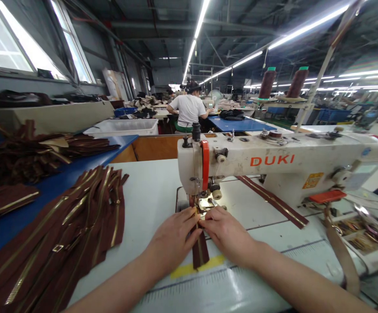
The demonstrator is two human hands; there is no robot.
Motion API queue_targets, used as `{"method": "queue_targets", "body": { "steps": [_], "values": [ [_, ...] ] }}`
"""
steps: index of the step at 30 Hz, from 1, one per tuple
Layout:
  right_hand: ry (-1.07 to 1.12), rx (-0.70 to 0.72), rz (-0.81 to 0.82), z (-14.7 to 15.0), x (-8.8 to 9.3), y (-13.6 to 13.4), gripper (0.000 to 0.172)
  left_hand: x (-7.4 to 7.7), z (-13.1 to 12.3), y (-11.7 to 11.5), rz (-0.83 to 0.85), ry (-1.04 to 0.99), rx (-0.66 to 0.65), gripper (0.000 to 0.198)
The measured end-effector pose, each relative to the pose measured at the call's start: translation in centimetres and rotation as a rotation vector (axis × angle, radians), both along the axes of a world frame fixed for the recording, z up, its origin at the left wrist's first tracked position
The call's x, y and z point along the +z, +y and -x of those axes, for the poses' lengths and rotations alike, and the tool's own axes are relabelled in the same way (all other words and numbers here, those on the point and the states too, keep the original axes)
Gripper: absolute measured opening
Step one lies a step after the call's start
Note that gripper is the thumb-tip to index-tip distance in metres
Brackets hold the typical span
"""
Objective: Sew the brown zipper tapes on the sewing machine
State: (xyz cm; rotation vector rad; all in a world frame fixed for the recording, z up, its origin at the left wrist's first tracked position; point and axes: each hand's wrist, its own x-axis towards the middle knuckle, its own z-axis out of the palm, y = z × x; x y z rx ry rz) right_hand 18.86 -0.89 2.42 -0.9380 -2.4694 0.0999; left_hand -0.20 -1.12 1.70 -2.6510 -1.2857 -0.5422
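A brown zipper strip (201, 252) with a metallic line along its middle lies under both hands, its far end at the presser foot of the white sewing machine (234, 161). My left hand (175, 232) presses and grips the strip from the left, fingertips close to the needle area. From the right, my right hand (226, 230) pinches the strip's edge with its fingers closed. The fingers partly cover the strip where they meet. Another brown zipper (273, 202) lies flat on the machine table (150, 187), passing behind the machine head.
Many brown zippers (87, 217) are heaped at the left, partly on a blue surface (61, 174). A tray of small metal parts (361, 239) and scissors (371, 217) sit at the right. Thread cones (267, 84) stand behind. A person (189, 108) sits working ahead.
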Motion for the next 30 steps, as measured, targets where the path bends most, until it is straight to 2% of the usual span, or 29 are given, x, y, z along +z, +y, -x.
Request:
{"method": "queue_targets", "body": {
  "steps": [6,11,16,21,30],
  "values": [
    [0.002,-0.006,-0.014,0.0,-0.5,0.1,0.014,0.1,0.0,0.0,0.029,-0.003,0.007,0.028],
    [-0.011,-0.002,-0.008,-0.1,-0.1,-0.1,0.015,0.4,-0.2,-0.5,0.043,0.018,0.014,0.031],
    [-0.010,-0.028,0.035,-0.7,0.4,-2.2,0.015,0.4,-0.7,-3.6,-0.011,0.068,-0.003,0.033],
    [0.066,-0.049,0.074,-1.0,0.1,-4.7,0.017,0.0,-0.9,-6.8,-0.103,0.045,-0.058,0.032],
    [0.181,-0.079,0.157,-1.1,-0.3,-6.6,0.020,0.0,-1.2,-8.2,-0.211,0.079,-0.115,0.034]
  ]
}}
